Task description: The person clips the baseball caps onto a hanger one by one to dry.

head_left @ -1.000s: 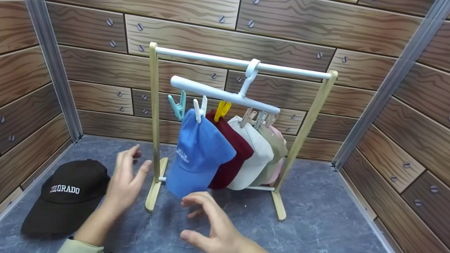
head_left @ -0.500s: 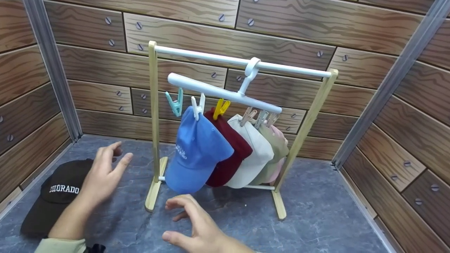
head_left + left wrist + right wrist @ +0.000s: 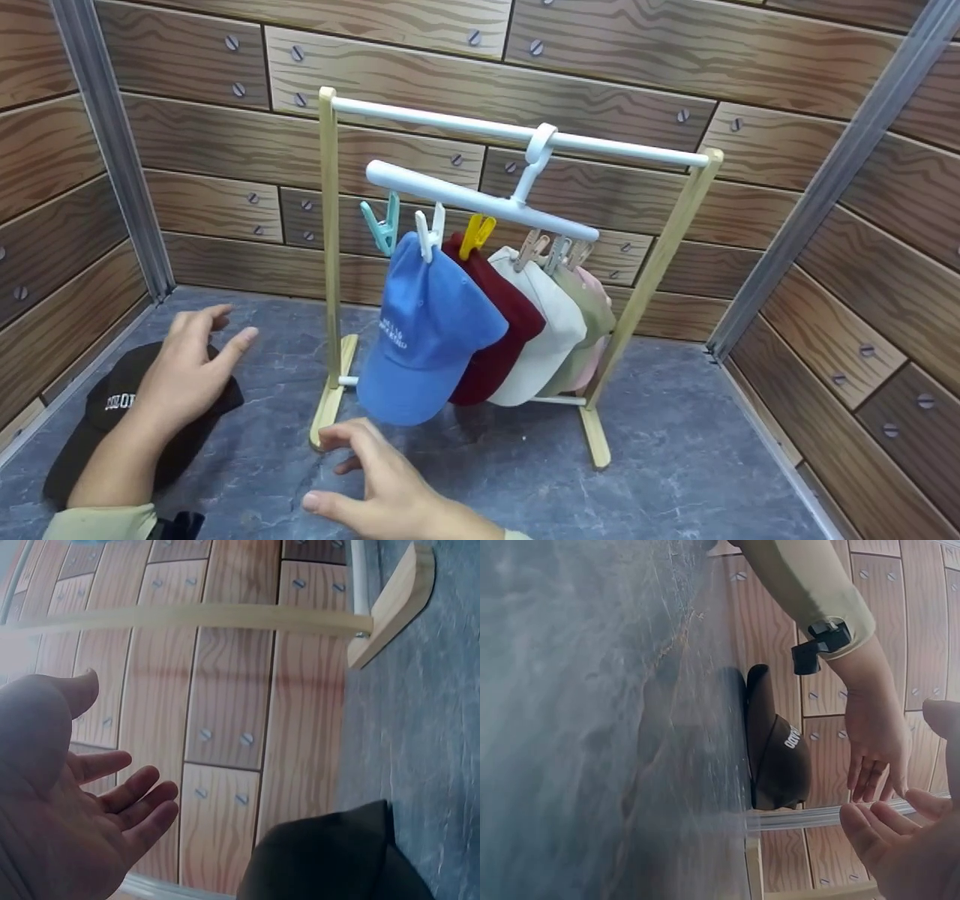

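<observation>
A black cap [image 3: 105, 420] with white lettering, partly covered by my left hand in the head view, lies at the left. My left hand [image 3: 184, 367] hovers above it, fingers loosely bent and thumb apart; the right wrist view shows a gap between hand and cap [image 3: 780, 765]. In front of the rack, my right hand [image 3: 382, 480] is held in the air with thumb and fingers spread, holding nothing. Nearest to it hangs a blue cap [image 3: 427, 330], pinched by a white clothespin [image 3: 430, 232]. Beside that pin, a teal clothespin [image 3: 382, 223] hangs with nothing in it.
A white hanger [image 3: 465, 196] hooks over the rod of a wooden rack [image 3: 328, 247]. Maroon [image 3: 502, 330], white [image 3: 540, 330], tan [image 3: 589, 300] and pink caps hang from several clothespins. Wood-patterned walls [image 3: 600, 75] enclose the grey floor [image 3: 675, 450].
My left hand has moved left, from beside the rack to over the black cap. My right hand has also shifted left. The hanger with its caps sways slightly.
</observation>
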`<state>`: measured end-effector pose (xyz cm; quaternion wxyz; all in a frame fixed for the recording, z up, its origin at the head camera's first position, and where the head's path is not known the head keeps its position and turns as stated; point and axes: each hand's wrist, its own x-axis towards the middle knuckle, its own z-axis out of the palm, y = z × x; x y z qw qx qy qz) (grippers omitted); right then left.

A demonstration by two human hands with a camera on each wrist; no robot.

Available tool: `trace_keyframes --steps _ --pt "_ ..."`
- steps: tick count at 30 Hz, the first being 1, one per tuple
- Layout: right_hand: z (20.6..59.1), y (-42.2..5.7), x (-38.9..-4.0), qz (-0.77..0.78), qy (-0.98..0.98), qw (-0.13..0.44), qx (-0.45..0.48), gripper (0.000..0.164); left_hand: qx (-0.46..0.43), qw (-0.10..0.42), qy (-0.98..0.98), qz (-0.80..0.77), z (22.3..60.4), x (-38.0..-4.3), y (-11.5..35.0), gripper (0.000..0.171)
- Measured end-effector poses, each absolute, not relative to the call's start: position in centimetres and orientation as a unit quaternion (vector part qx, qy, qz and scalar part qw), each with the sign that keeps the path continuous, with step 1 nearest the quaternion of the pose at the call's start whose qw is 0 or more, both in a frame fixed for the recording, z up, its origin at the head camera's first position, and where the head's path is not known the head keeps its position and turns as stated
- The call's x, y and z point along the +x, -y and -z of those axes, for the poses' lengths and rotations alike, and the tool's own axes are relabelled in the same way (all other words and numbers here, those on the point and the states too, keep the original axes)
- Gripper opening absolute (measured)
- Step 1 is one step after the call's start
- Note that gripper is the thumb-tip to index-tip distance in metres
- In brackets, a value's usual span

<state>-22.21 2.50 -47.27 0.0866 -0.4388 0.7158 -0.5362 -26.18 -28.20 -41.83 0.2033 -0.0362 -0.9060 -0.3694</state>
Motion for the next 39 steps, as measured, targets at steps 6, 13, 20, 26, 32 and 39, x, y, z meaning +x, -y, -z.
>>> trace_keyframes --steps 6,13,20,26,32,39 --pt "47.2 -1.1 -22.4 0.527 -0.729 0.138 -0.414 0.053 -0.024 0.194 0.914 0.355 41.8 -26.1 29.3 0.078" --pt "47.4 0.9 -23.0 0.517 -0.735 0.181 -0.399 0.056 -0.007 0.184 0.925 0.333 42.1 -26.2 31.0 0.081" --pt "48.1 2.4 -23.2 0.493 -0.765 0.185 -0.371 0.066 0.011 0.165 0.930 0.329 42.5 -26.3 32.4 0.084" --pt "48.8 3.5 -23.3 0.469 -0.793 0.167 -0.352 0.073 0.027 0.154 0.932 0.328 42.8 -26.2 33.3 0.089" --pt "48.8 4.8 -23.5 0.461 -0.799 0.167 -0.348 0.075 0.041 0.142 0.934 0.326 43.2 -26.2 34.5 0.092" --pt "48.9 6.6 -24.0 0.476 -0.800 0.178 -0.318 0.078 0.047 0.102 0.944 0.311 43.9 -26.2 35.9 0.099"
